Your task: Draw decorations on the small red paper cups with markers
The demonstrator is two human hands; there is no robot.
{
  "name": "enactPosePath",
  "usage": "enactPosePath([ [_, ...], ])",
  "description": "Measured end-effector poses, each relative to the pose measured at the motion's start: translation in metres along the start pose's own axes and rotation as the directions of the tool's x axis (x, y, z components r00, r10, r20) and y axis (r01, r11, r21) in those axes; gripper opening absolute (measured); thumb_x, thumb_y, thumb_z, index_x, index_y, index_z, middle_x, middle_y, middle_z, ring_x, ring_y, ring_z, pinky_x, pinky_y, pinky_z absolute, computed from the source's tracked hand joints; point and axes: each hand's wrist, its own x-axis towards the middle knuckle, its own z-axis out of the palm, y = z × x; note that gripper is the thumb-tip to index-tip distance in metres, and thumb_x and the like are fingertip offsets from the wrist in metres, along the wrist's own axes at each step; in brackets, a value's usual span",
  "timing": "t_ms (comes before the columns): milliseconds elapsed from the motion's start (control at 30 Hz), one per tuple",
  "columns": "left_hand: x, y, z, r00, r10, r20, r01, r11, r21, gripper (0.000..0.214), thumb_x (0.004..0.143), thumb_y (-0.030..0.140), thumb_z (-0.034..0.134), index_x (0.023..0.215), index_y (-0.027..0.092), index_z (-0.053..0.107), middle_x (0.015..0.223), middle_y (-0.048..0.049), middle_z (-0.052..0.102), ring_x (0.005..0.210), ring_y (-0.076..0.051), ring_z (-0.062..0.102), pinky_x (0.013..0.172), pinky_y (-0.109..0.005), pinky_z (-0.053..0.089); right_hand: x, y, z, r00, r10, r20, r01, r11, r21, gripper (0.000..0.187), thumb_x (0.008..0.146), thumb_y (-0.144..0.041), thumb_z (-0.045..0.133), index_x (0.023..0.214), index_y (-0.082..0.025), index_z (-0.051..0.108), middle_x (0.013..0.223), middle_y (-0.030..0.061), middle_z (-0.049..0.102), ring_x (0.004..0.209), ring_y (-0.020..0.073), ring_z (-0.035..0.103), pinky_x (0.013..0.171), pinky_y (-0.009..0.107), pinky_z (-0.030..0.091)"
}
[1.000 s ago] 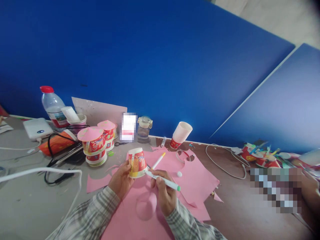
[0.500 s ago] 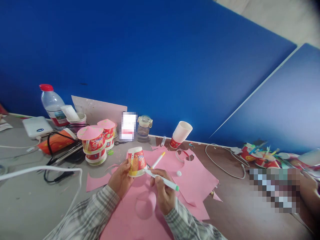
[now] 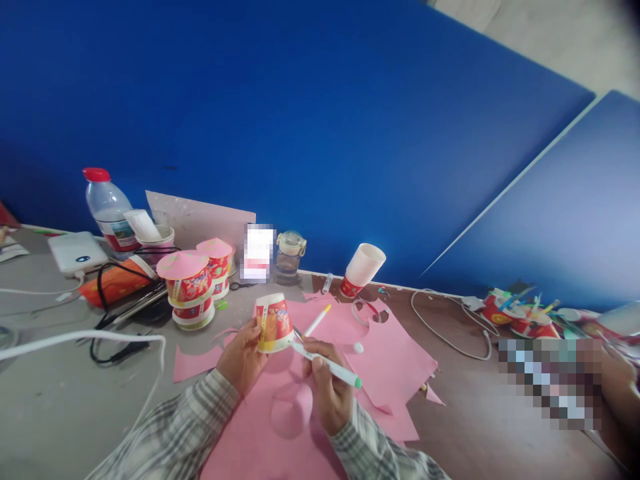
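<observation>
My left hand (image 3: 243,360) holds a red, yellow and white paper cup (image 3: 274,323) upside down, its wide rim facing down. In my right hand (image 3: 327,383) is a white marker (image 3: 330,367) with a green end. Its tip is at the cup's lower right edge; whether it touches cannot be told. Below both hands spreads pink paper (image 3: 240,443), with a pink paper cone (image 3: 291,410) lying on it. A white pen with a yellow end (image 3: 317,321) and a small white cap (image 3: 358,348) lie beyond my right hand.
Stacked cups with pink cone tops (image 3: 184,265) stand at left, near a bottle (image 3: 113,217), a power bank (image 3: 77,253) and cables. A glass jar (image 3: 289,259) and stacked paper cups (image 3: 364,267) stand at the back. Another person's hand (image 3: 623,380) is at far right.
My right hand and the marker have dropped very slightly and shifted a little to the right. The cup stays in my left hand, nearly unmoved.
</observation>
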Motion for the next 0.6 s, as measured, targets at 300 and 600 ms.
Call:
enactPosePath([
  [300, -0.0011, 0.0006, 0.0004, 1.0, -0.007, 0.008, 0.007, 1.0, -0.024, 0.025, 0.059, 0.011, 0.052, 0.083, 0.014, 0.061, 0.075, -0.0094, 0.07, 0.074, -0.025, 0.06, 0.062, -0.034, 0.051, 0.0058, -0.0015, 0.0003, 1.0, 0.014, 0.021, -0.014, 1.0, 0.018, 0.023, 0.081, -0.03, 0.047, 0.085, -0.017, 0.066, 0.051, -0.002, 0.055, 0.041, 0.0146, 0.05, 0.045, 0.026, 0.044],
  [600, -0.0009, 0.0009, 0.0013, 0.998, -0.041, -0.036, 0.036, 0.991, -0.128, 0.024, 0.057, 0.008, 0.053, 0.079, 0.016, 0.06, 0.065, -0.0089, 0.071, 0.072, -0.029, 0.063, 0.066, -0.041, 0.051, 0.0026, 0.0074, -0.0007, 0.992, 0.125, 0.003, -0.125, 0.988, 0.088, 0.025, 0.081, -0.035, 0.046, 0.087, -0.018, 0.064, 0.051, -0.002, 0.054, 0.04, 0.014, 0.046, 0.038, 0.022, 0.037],
])
